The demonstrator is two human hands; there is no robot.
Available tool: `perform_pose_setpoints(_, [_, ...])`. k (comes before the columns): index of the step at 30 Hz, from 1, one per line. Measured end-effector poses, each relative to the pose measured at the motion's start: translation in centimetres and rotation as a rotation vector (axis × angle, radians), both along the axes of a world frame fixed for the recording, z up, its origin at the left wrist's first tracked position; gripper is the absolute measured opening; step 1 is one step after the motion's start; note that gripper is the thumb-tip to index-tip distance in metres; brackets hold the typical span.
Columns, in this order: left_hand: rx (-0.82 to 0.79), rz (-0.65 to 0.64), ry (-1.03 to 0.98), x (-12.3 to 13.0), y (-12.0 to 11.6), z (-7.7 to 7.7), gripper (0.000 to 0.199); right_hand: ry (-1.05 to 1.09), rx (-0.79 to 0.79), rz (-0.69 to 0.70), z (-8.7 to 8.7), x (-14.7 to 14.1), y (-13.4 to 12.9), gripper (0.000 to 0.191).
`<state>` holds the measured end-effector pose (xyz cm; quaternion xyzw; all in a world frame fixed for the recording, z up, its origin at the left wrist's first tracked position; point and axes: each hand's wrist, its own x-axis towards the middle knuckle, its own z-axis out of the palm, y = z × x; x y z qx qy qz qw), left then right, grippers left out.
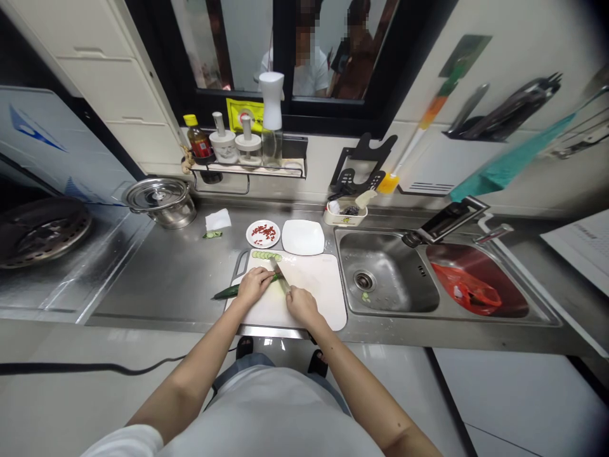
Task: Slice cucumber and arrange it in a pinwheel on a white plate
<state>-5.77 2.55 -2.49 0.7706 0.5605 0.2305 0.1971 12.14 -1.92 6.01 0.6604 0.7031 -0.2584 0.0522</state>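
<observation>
A long green cucumber (226, 292) lies across the white cutting board (323, 298), its left end past the board's edge. My left hand (254, 285) is closed over it from above. In my right hand (301, 304) is the handle of a knife (281, 273), whose blade slants up and left beside the cucumber's cut end. A row of thin cucumber slices (266, 255) lies along the board's far edge. Just behind the board are a small white plate (250, 236) with chopped red pieces and a bare white square plate (303, 237).
To the right is a double steel sink (387, 298), with a red plastic bag (466, 289) in its far basin. A lidded steel pot (174, 206) stands at the back left. Above the counter, a wall rack (247, 170) carries bottles and jars. A faucet (438, 222) overhangs the sink.
</observation>
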Motion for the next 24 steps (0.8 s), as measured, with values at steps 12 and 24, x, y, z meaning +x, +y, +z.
perform_pose_setpoints(12, [0.043, -0.006, 0.007, 0.1, -0.3, -0.1, 0.028, -0.052, -0.081, 0.035, 0.8, 0.1, -1.1, 0.033])
perform_pose_setpoints(24, [0.053, -0.042, -0.049, -0.2, 0.3, -0.4, 0.027, -0.061, -0.119, 0.062, 1.1, 0.1, -0.3, 0.034])
